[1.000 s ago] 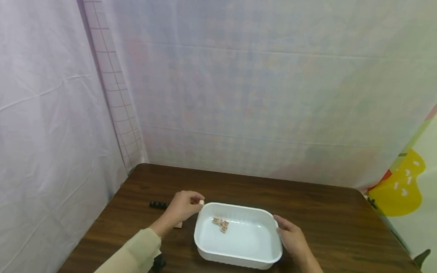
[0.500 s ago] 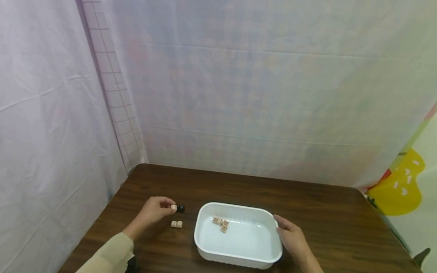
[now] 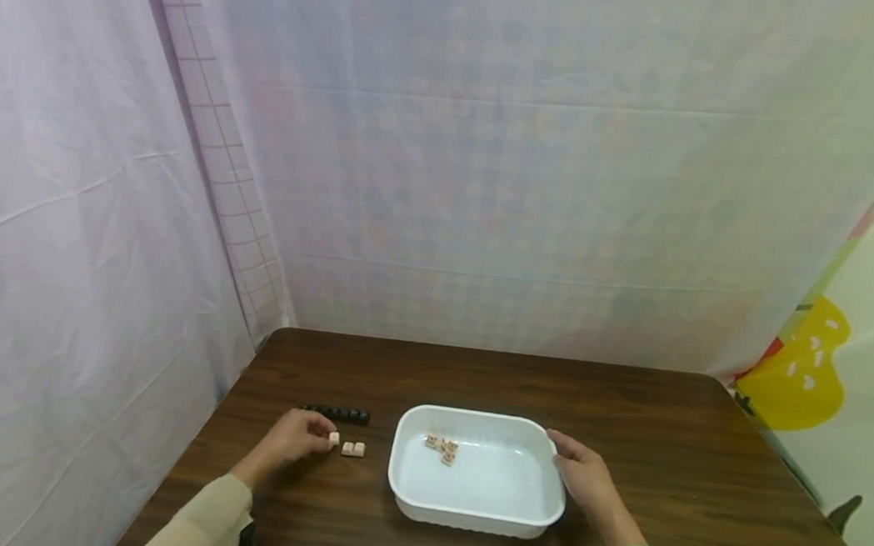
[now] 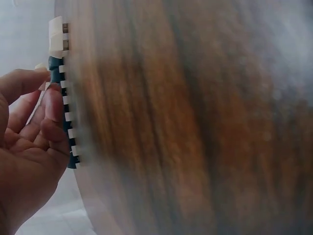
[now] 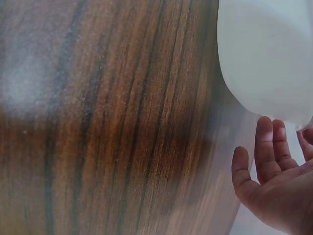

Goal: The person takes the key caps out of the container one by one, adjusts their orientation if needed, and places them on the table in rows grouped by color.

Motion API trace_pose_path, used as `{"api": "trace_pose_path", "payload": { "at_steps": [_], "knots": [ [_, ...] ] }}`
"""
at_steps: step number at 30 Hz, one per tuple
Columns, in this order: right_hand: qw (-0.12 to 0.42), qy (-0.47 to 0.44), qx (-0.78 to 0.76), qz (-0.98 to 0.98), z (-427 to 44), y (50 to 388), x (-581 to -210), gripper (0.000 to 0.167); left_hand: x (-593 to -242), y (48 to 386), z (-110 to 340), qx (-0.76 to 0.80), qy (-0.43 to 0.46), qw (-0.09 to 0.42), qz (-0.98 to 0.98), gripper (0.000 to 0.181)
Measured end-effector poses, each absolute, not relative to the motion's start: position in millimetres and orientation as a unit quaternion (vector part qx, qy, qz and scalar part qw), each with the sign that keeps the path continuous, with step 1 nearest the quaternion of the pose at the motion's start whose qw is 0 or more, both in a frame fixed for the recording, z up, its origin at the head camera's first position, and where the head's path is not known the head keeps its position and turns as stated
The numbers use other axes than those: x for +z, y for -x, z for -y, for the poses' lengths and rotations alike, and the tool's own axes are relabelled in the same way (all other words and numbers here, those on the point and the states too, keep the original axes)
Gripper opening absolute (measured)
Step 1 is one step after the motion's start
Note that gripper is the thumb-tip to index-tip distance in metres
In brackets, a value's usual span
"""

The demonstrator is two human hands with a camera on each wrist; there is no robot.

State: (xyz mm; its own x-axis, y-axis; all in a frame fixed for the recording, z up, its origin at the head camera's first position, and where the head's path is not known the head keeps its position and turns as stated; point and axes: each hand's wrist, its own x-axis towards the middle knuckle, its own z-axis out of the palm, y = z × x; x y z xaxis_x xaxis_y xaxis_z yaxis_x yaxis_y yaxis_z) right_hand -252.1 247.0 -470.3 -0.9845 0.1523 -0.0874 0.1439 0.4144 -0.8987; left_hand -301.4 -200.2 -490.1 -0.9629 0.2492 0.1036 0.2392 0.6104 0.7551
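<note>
One cream keycap [image 3: 333,439] pinched by left hand [image 3: 290,438], lower left; black keycap row [image 3: 340,413] partly covered; right hand [image 3: 587,480], fingers extended, touches white tray [image 3: 474,521].

A pale curtain [image 3: 487,184] is hanging behind the brown table [image 3: 696,464], a white sheet [image 3: 69,267] is hanging at its left, and rightward a yellow shape [image 3: 802,383], possibly fruit, is showing.

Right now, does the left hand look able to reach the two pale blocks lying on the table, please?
Probably yes: the left hand is close beside the two pale blocks, with nothing standing between, though it pinches another pale block.
</note>
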Motion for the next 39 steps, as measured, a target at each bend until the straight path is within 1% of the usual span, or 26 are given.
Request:
{"api": "trace_pose_path", "payload": {
  "at_steps": [8,15,22,30,39],
  "knots": [
    [0.006,0.084,0.535,0.84,-247.1,252.5,-471.1,0.043,-495.7,301.9,199.9,0.416,-0.158,0.023,-0.895,0.016],
    [0.005,0.083,0.535,0.841,-246.5,252.0,-469.1,0.043,-497.8,302.4,197.9,0.418,-0.161,0.02,-0.894,0.018],
    [0.009,0.082,0.532,0.843,-246.4,251.3,-469.2,0.043,-498.4,301.9,196.7,0.416,-0.146,0.022,-0.897,0.018],
    [0.004,0.086,0.533,0.842,-246.7,251.6,-469.4,0.043,-497.8,301.5,196.9,0.418,-0.147,0.016,-0.896,0.016],
    [0.001,0.092,0.527,0.845,-246.3,251.4,-468.3,0.043,-493.5,301.9,195.4,0.428,-0.142,0.015,-0.893,0.022]
  ]
}}
